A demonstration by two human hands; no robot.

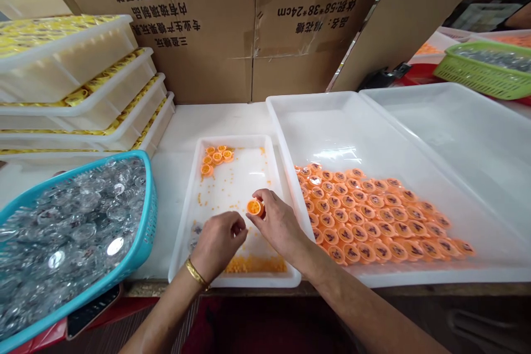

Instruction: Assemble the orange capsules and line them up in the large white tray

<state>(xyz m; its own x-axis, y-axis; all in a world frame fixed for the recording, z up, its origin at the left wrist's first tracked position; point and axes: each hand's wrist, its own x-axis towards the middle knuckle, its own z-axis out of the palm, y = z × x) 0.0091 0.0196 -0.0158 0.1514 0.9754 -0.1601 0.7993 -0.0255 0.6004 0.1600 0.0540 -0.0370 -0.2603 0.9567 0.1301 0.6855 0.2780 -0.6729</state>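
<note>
My right hand [277, 221] pinches a small orange cup [254, 208] by its side, with orange-yellow pellets inside. To its left, my left hand [222, 240] is closed, fingers curled inward; whatever they may hold is hidden. Both hands are above a shallow white tray [236, 221]. In its far left corner stand several filled orange cups [216, 157]. Loose orange pellets [257, 264] are heaped along the near edge, and more lie scattered across the bottom. A few clear caps [194, 235] show partly behind my left hand.
On the left is a blue basket [151, 207] of clear plastic caps, beside stacked white trays [120, 80] of yellow items. A large white bin [327, 121] at right holds rows of capped orange cups [369, 221]. Cardboard [207, 66] walls the back; a green basket [485, 74] sits far right.
</note>
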